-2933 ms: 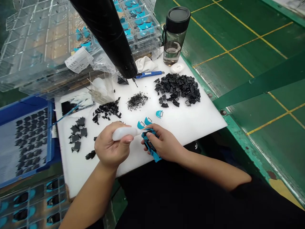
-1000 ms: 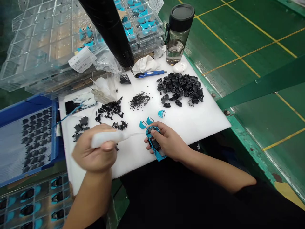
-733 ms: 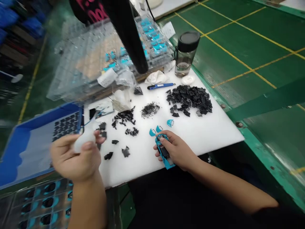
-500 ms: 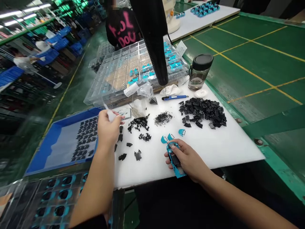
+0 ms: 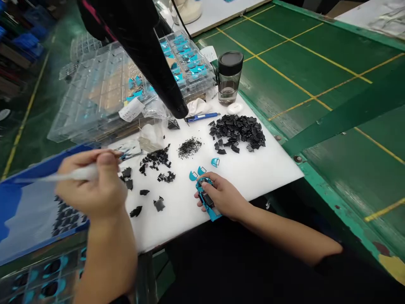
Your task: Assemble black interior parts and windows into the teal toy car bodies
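Note:
Near the front edge of the white board point(image 5: 234, 179), my right hand point(image 5: 226, 196) is closed round a blue and black part point(image 5: 207, 200), thumb on top. My left hand point(image 5: 95, 179), raised at the left over the blue tray's edge, grips a white pen-like tool point(image 5: 84, 173) whose thin end points left and is blurred. Just beyond my right hand lie small blue pieces point(image 5: 215, 162). Between the hands are a few black pieces point(image 5: 159, 204) and a heap of black fragments point(image 5: 156, 159). Tiny black bits point(image 5: 190, 147) form a pile farther back.
A large black pile point(image 5: 238, 131) lies right of centre, with a blue pen point(image 5: 203, 117) and a dark-lidded cup point(image 5: 229, 78) behind. A black tube-shaped tool point(image 5: 158, 71) hangs over the clear compartment box point(image 5: 72, 105). The blue tray point(image 5: 31, 169) stands left.
The view has shifted, so the board's contents appear farther left. My left hand has moved left and nearer with the white tool, over the blue tray's edge. My right hand keeps its hold.

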The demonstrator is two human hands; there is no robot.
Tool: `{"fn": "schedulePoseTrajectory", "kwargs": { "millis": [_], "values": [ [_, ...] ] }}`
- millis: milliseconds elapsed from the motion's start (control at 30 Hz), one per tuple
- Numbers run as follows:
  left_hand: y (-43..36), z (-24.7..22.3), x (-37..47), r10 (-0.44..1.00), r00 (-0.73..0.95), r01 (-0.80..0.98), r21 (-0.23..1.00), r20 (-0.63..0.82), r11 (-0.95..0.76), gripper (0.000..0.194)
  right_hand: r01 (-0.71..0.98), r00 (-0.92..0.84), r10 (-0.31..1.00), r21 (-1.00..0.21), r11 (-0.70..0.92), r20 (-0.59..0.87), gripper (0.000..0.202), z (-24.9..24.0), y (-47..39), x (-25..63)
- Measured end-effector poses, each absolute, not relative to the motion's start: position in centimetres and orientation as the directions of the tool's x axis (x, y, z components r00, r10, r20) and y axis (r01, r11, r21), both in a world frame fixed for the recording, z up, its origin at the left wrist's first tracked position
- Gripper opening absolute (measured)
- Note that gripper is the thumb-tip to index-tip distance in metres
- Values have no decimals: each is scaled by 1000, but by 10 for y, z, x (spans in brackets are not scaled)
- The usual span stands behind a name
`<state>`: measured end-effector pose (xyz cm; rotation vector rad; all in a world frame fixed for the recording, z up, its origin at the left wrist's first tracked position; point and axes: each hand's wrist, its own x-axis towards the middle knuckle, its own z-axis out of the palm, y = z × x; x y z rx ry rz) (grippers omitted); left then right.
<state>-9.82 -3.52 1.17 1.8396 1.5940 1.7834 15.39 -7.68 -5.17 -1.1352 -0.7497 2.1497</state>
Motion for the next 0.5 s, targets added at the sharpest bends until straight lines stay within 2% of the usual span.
{"fn": "schedulePoseTrajectory", "kwargs": {
  "millis": [67,133,267,500],
  "values": [
    [-49,4,-65,719,-281,451,749,636,-486,14,-228,-465,719,-715,-661,-517,14,-52,-78,154],
    [-58,-8,-38,781,-232,407,787,580,-464,15,-219,-462,723,-724,-654,-514,15,-52,-79,154],
    [-63,-27,-18,830,-112,437,777,546,-452,11,-197,-429,730,-734,-650,-532,19,-50,-79,153],
    [-62,-29,-21,856,-57,460,774,514,-435,6,-167,-423,735,-752,-638,-530,17,-49,-79,153]
  ]
}}
